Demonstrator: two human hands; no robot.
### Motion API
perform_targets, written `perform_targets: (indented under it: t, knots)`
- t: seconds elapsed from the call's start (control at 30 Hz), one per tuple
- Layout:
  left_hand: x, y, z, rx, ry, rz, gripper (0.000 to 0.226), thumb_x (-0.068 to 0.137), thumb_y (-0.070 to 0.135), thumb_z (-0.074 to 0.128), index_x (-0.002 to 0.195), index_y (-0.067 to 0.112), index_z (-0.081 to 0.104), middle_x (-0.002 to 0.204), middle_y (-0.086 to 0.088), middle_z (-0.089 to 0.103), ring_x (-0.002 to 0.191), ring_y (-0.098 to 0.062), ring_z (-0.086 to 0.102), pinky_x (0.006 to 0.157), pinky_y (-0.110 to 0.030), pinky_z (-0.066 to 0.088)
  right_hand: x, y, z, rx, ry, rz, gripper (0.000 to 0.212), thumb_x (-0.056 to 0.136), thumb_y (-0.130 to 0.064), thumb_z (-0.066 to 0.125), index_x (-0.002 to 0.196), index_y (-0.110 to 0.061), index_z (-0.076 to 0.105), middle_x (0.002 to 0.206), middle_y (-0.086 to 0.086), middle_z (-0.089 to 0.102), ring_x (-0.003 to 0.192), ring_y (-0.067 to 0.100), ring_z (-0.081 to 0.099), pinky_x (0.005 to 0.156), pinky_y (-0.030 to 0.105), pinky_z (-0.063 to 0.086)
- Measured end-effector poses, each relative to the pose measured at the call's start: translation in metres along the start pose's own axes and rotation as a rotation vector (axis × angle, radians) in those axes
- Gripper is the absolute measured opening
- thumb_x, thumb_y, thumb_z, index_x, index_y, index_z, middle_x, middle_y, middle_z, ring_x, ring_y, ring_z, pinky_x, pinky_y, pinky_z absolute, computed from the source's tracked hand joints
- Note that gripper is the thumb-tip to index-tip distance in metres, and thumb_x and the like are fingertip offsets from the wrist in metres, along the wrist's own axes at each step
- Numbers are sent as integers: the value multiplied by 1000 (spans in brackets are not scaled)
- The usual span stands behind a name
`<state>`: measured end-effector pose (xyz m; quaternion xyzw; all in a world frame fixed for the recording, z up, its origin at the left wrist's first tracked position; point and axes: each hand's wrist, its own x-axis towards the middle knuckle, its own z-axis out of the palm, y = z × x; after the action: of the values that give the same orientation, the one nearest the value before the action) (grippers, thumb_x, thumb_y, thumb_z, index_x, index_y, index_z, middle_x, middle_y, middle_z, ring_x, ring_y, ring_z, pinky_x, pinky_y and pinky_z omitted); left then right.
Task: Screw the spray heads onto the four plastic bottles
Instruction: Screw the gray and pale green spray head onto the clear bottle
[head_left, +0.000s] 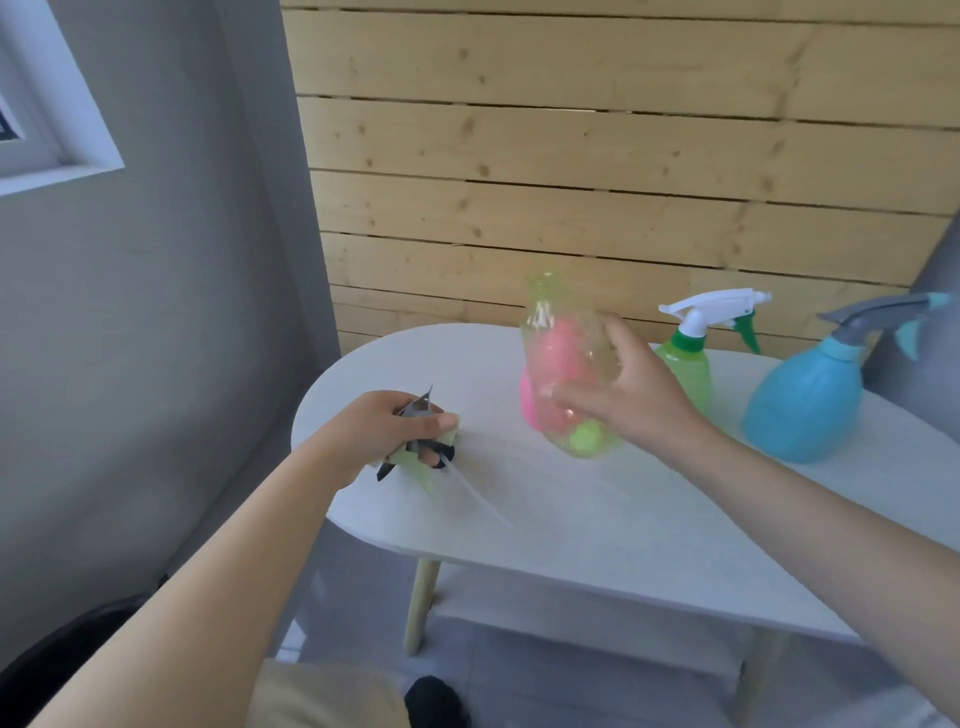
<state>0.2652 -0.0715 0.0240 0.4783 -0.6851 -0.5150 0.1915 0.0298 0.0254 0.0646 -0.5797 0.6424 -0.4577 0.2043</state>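
Note:
My right hand (631, 395) grips a clear yellow-green bottle (563, 332) with no head on its open neck, held slightly above the white table (545, 519). Behind it, seen through its wall, is a pink bottle (527, 402). My left hand (387, 428) is closed on a green, grey and black spray head (423, 449) at the table's left end; its thin clear tube (478, 499) trails across the tabletop. A green bottle with a white and green spray head (691, 364) and a blue bottle with a grey spray head (802, 405) stand at the back right.
A wooden plank wall runs behind the table and a grey wall with a window is at the left. The table's rounded left edge is close to my left hand. Floor and my foot show below.

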Motion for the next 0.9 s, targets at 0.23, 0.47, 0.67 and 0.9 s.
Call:
perform_targets:
  t: [0.23, 0.47, 0.67, 0.9]
  knots:
    - [12, 11, 14, -2, -25, 32, 25, 80, 37, 72, 92, 16, 70, 75, -8, 75, 81, -22, 66, 75, -33, 45, -45, 63, -81, -396, -15, 191, 85, 57, -33, 83, 132, -29, 43, 116, -4, 44, 104, 8, 43, 84, 25, 34]
    - [20, 14, 12, -133, -15, -3, 34, 76, 33, 69, 104, 14, 66, 65, 5, 66, 65, -5, 67, 50, -17, 38, -61, 93, -96, -612, -76, 171, 92, 55, -37, 78, 138, -28, 39, 108, -5, 39, 110, 18, 44, 87, 30, 39]
    - [22, 10, 9, -185, 5, -17, 19, 86, 28, 63, 102, 19, 66, 93, -4, 62, 78, -13, 63, 67, -24, 40, -64, 98, -102, -662, -52, 170, 88, 56, -34, 77, 136, -29, 40, 105, -4, 40, 111, 21, 45, 90, 33, 41]
    - [21, 12, 9, -228, 24, -36, 19, 88, 25, 61, 105, 17, 64, 102, -2, 63, 84, -16, 62, 77, -29, 46, -65, 98, -100, -605, -55, 132, 88, 56, -31, 77, 136, -32, 39, 108, -6, 39, 110, 18, 45, 87, 29, 39]
